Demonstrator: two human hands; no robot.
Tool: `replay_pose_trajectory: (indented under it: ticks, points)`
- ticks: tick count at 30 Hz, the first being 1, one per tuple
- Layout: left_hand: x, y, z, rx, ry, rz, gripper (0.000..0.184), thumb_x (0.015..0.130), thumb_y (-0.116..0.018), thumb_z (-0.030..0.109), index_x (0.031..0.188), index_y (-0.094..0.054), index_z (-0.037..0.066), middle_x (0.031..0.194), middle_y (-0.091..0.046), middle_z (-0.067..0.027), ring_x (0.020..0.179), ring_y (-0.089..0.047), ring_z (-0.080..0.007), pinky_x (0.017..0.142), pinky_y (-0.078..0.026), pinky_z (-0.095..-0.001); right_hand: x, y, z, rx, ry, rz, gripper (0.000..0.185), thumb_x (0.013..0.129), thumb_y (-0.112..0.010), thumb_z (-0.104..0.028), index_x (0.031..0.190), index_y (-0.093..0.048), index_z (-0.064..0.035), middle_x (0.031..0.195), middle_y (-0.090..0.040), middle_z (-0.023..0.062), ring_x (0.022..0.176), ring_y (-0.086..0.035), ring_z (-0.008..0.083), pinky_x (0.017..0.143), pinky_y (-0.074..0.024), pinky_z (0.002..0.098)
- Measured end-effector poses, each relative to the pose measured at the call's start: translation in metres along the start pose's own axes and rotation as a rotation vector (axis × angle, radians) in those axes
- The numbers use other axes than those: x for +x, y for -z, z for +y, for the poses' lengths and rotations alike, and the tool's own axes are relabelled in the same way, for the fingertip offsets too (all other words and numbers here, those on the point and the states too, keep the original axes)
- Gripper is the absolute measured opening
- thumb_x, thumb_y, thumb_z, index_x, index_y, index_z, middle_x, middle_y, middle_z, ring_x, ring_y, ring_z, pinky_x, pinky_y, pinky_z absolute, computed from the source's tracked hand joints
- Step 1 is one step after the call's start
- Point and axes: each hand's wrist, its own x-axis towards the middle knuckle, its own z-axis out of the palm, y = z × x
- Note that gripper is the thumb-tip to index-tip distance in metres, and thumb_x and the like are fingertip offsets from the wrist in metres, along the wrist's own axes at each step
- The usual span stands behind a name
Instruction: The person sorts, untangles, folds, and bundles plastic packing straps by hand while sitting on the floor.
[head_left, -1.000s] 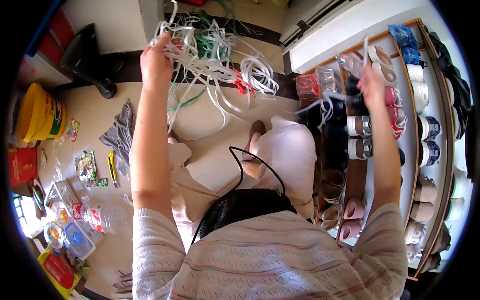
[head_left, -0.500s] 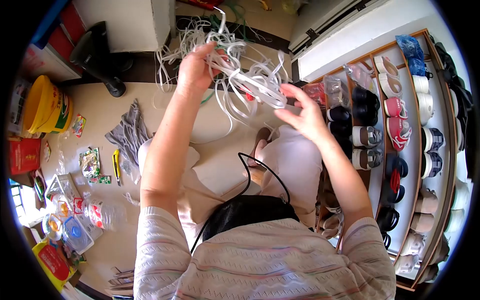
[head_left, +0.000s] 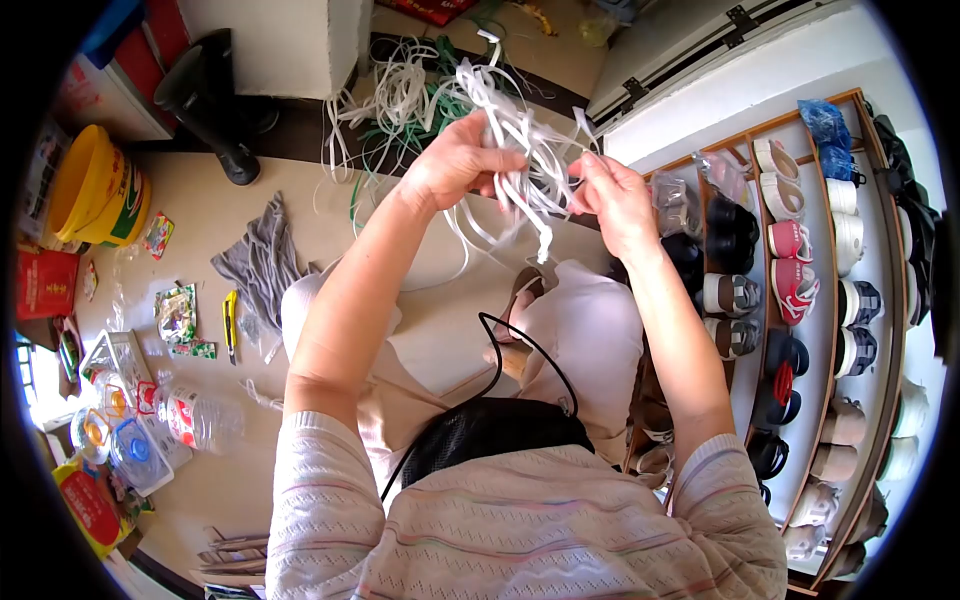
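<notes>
My left hand (head_left: 462,168) is closed round a tangled bundle of white plastic strapping (head_left: 520,140), held up above the floor. Loops hang out below the fingers, one bent end pointing down between my hands. At the bundle's right side my right hand (head_left: 618,203) has its thumb and fingers pinched together on a strand of the strapping. Behind my left hand, on the floor by the doorway, a heap of more white strapping (head_left: 400,88) lies mixed with green strapping (head_left: 405,133).
A shoe rack (head_left: 825,420) full of shoes stands along the right. On the left floor are a grey cloth (head_left: 262,250), a yellow utility knife (head_left: 230,325), a yellow bucket (head_left: 95,190), plastic bottles (head_left: 200,418) and black boots (head_left: 205,105).
My left hand has moved right and slightly down with the white strapping. The right hand's spread fingers have closed onto a strand. The bundle is gathered closer between the hands.
</notes>
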Motion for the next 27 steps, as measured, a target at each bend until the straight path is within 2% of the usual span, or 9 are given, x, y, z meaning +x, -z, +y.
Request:
replay_pose_trajectory:
  ticks: [2,5,7,10,13,15,17,22,27]
  points:
    - [0.001,0.004,0.0,0.106,-0.007,0.048,0.05,0.074,-0.062,0.0,0.121,-0.045,0.004,0.072,-0.06,-0.0043,0.049,-0.052,-0.0093,0.039,-0.036,-0.0204,0.004,0.022,-0.004,0.076,0.069,0.031,0.026,0.089,-0.054,-0.025,0.09,-0.062,-0.0003,0.049,-0.037,-0.0053,0.047,-0.042,0.0057,0.051,-0.0406,0.0226]
    - [0.006,0.031,0.0,0.521,-0.14,0.401,0.05,0.074,-0.06,0.0,0.122,-0.048,0.004,0.072,-0.059,-0.0044,0.051,-0.05,-0.0097,0.045,-0.039,-0.0227,0.005,0.056,-0.031,0.179,0.089,0.315,0.023,0.089,-0.052,-0.02,0.096,-0.061,-0.0001,0.062,-0.052,-0.0002,0.054,-0.05,0.0124,0.058,-0.0449,0.0278]
    - [0.007,0.056,-0.001,0.799,-0.212,0.623,0.036,0.076,-0.057,0.0,0.111,-0.058,0.005,0.071,-0.061,-0.0044,0.057,-0.056,-0.0119,0.053,-0.044,-0.0244,0.012,0.116,-0.036,0.392,0.06,0.356,0.022,0.09,-0.048,-0.015,0.102,-0.057,0.0004,0.074,-0.057,0.0034,0.063,-0.052,0.0163,0.065,-0.0459,0.0336]
    - [-0.001,0.071,0.012,0.805,-0.227,0.746,0.023,0.076,-0.052,0.005,0.092,-0.067,0.01,0.071,-0.064,-0.0104,0.069,-0.063,-0.0207,0.068,-0.048,-0.0301,0.01,0.172,-0.054,0.433,0.061,0.474,0.021,0.09,-0.047,-0.012,0.105,-0.054,-0.0002,0.087,-0.057,0.0059,0.07,-0.051,0.0174,0.069,-0.0453,0.0365]
    - [-0.008,0.092,0.016,1.231,-0.286,0.865,0.021,0.078,-0.053,0.012,0.093,-0.067,0.013,0.08,-0.064,-0.0153,0.078,-0.063,-0.0294,0.072,-0.048,-0.0351,0.0,0.213,-0.074,0.351,0.089,0.571,0.022,0.085,-0.055,-0.014,0.104,-0.055,-0.0021,0.077,-0.057,0.0057,0.061,-0.05,0.0169,0.064,-0.0443,0.0313]
    - [-0.012,0.099,0.019,1.17,-0.269,0.91,0.02,0.078,-0.053,0.015,0.093,-0.067,0.013,0.083,-0.063,-0.0167,0.08,-0.062,-0.0315,0.073,-0.048,-0.0365,-0.007,0.254,-0.088,0.38,0.103,0.7,0.021,0.083,-0.058,-0.012,0.102,-0.057,-0.0033,0.061,-0.049,0.0014,0.054,-0.044,0.013,0.055,-0.0389,0.0258]
    - [-0.015,0.107,0.02,1.243,-0.269,0.948,0.019,0.079,-0.055,0.018,0.094,-0.066,0.012,0.083,-0.063,-0.0166,0.08,-0.062,-0.0316,0.073,-0.048,-0.0363,-0.015,0.291,-0.103,0.424,0.162,0.675,0.01,0.08,-0.058,-0.009,0.09,-0.06,-0.0075,0.052,-0.029,-0.0066,0.042,-0.026,0.0074,0.042,-0.022,0.0227]
    - [-0.039,0.147,0.034,1.37,-0.181,1.185,0.022,0.079,-0.058,0.03,0.093,-0.066,0.015,0.084,-0.065,-0.0112,0.078,-0.062,-0.0307,0.069,-0.049,-0.0366,-0.045,0.321,-0.141,0.151,0.175,0.853,0.007,0.078,-0.061,-0.012,0.073,-0.055,-0.0124,0.049,-0.027,-0.008,0.04,-0.023,0.0062,0.038,-0.0186,0.0241]
    - [-0.059,0.144,0.045,1.551,0.072,1.187,0.021,0.077,-0.059,0.027,0.093,-0.066,0.016,0.086,-0.066,-0.0101,0.08,-0.063,-0.028,0.07,-0.049,-0.0373,-0.057,0.313,-0.152,0.001,0.177,0.828,0.005,0.079,-0.059,-0.012,0.083,-0.059,-0.0094,0.05,-0.028,-0.0087,0.039,-0.023,0.0046,0.037,-0.0194,0.0227]
